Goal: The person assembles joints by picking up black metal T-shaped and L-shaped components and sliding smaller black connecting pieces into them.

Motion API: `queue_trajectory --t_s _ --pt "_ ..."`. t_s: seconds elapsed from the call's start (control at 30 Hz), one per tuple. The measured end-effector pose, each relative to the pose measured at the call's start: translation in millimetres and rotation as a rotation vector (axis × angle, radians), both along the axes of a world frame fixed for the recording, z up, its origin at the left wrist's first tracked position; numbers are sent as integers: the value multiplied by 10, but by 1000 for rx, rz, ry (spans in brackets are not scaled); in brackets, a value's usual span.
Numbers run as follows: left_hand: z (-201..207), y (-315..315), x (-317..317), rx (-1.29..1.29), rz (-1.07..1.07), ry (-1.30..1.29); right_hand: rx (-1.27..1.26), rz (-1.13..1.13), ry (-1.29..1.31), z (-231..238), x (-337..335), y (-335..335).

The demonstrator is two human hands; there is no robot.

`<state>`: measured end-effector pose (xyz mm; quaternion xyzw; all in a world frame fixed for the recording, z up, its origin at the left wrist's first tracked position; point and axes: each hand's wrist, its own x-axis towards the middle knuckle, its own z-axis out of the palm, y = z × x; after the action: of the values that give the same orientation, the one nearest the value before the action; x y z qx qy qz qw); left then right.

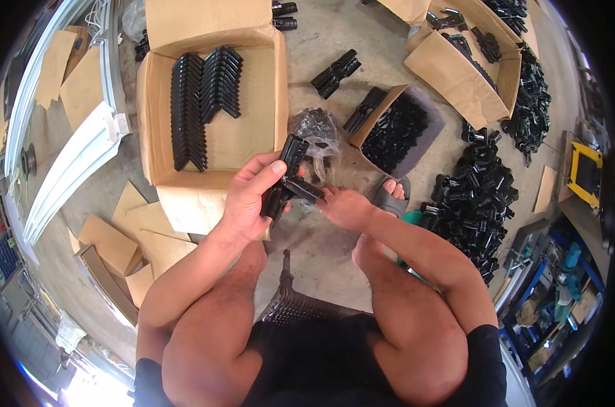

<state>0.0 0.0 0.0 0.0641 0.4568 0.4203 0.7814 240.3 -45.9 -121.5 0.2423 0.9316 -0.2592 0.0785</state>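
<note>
Concrete floor (pixel 385 51), cardboard scraps (pixel 117 244) at left, heap of black fittings (pixel 473 197) at right. Left hand (pixel 247 197) wrapped round T-shaped part (pixel 294 153), thumb on top, held ahead of legs (pixel 419 292). Right hand (pixel 350 208) closed on tip of its side arm (pixel 302 188). Large box (pixel 261 136), ahead-left: two nested rows (pixel 188 112) of black parts. Small box (pixel 376 117), ahead-right: black pieces (pixel 397 136).

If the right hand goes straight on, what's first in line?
Likely the black T-shaped fitting in the left hand; the right hand seems to touch its stem's end, though depth is unclear.
</note>
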Motion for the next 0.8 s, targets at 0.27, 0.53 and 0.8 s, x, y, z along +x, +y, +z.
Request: queue_trajectory --t_s 0.27,0.53,0.8 --pt "-62 21 19 15 -58 57 101 -33 116 -183 44 -108" --pt "-60 5 34 -12 -65 23 41 -47 80 -79 29 -63" --pt "-102 -5 31 -5 -76 -17 -23 -115 104 -55 63 21"
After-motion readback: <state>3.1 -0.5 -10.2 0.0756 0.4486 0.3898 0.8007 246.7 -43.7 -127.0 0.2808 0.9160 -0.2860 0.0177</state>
